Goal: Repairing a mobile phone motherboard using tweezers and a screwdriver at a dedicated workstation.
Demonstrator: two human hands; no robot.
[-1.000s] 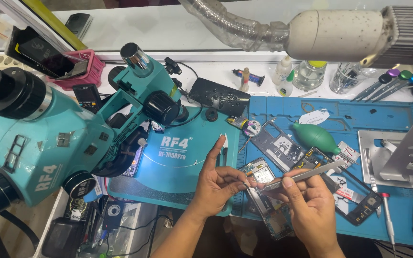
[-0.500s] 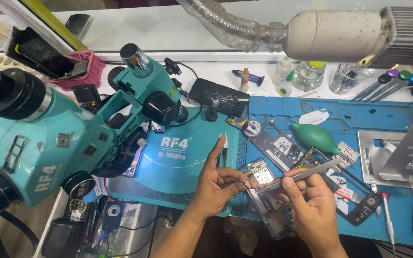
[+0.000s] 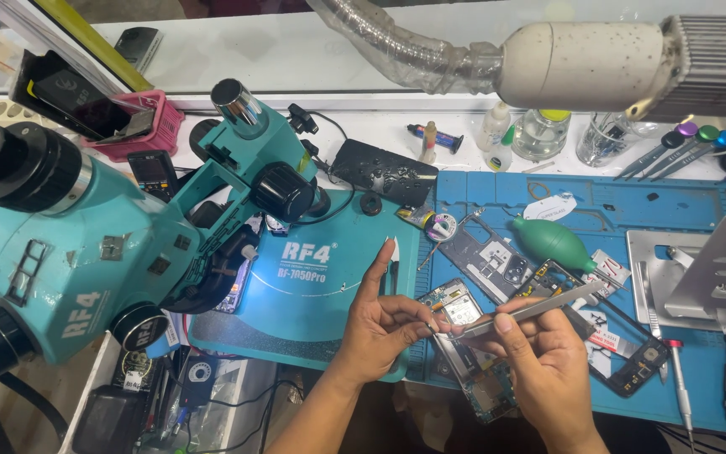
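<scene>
My left hand (image 3: 380, 329) pinches something very small between thumb and finger just above an opened phone body (image 3: 472, 353) lying on the blue work mat (image 3: 699, 370); the index finger points up. My right hand (image 3: 544, 357) grips metal tweezers (image 3: 531, 308), whose tips meet the left fingertips. The item between them is too small to make out. A second opened phone frame (image 3: 632, 353) lies to the right of my right hand.
A teal stereo microscope (image 3: 111, 235) and its teal base pad (image 3: 313, 294) fill the left. A green rubber air blower (image 3: 552, 244), a metal phone stand (image 3: 707, 277), screwdrivers (image 3: 678, 382), small bottles (image 3: 497, 139) and a grey extraction hose (image 3: 581, 63) surround the mat.
</scene>
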